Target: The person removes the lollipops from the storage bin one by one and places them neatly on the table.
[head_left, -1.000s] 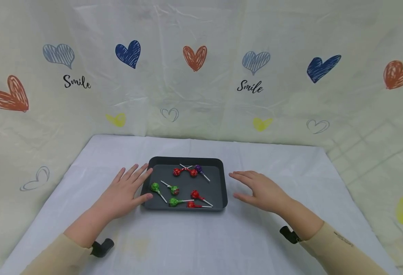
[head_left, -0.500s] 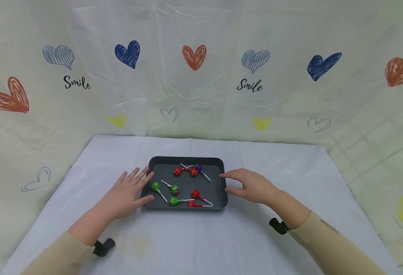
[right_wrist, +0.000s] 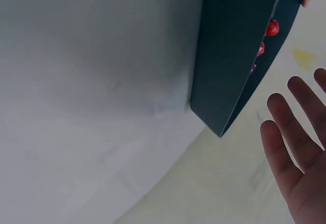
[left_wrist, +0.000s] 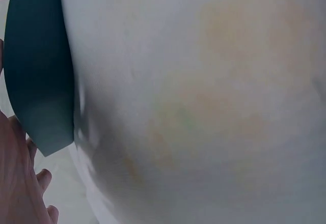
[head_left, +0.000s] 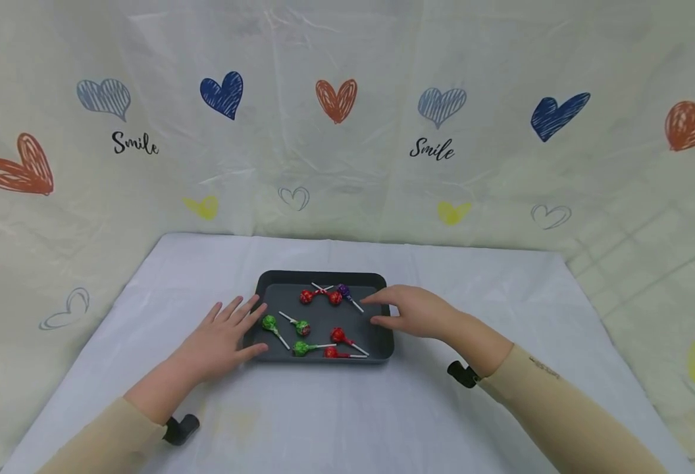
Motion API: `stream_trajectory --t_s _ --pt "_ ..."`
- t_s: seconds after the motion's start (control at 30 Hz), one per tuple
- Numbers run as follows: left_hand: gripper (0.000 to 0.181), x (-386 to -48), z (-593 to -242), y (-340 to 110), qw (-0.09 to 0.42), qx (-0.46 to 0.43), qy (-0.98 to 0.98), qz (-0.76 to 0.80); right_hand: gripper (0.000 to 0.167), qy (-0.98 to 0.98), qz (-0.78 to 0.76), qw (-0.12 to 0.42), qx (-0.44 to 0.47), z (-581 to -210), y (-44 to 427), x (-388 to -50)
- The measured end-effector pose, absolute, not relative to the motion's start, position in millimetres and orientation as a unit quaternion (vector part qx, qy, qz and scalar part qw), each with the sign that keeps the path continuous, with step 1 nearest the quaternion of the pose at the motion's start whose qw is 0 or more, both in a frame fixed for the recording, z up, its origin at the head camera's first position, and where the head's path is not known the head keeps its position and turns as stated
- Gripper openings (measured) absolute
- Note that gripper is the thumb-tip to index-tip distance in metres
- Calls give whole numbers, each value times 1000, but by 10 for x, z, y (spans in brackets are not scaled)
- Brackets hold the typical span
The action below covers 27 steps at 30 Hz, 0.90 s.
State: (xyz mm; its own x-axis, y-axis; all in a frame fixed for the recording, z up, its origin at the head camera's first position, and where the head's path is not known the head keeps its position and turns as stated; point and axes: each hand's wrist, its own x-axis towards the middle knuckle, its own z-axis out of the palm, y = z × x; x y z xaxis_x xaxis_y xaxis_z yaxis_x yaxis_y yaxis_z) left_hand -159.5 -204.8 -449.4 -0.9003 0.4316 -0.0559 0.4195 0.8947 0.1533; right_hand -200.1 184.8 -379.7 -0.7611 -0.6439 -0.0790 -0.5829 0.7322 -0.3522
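Apparently barely begun, with lollipops (head_left: 303, 327) unheld, all left to handle, in the tray (head_left: 288, 278) at lower centre, between left hand (head_left: 223, 339), fingers spread, and right hand (head_left: 418, 313), fingers parted.

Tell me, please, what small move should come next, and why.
Perhaps pinch the purple lollipop by its white stick with the right hand: in the head view, that hand's fingertips appear over the tray, nearest this stick, and it holds nothing.

The tray (head_left: 327, 315) lay toward the table's (head_left: 300, 421) far edge, three lollipops (head_left: 335, 298) near its back edge, five lollipops (head_left: 301, 348) nearer its front.
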Motion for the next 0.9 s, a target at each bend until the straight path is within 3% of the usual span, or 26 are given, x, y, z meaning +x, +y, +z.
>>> stream_trajectory --t_s 0.5,0.9 --pt "85 -1567 -4493 -2060 39 213 974 68 40 920 -141 127 -343 -3734 1591 -2169" --pt "90 -1567 -4505 -2070 35 215 973 75 34 894 -51 158 -416 -3876 1355 -2221"
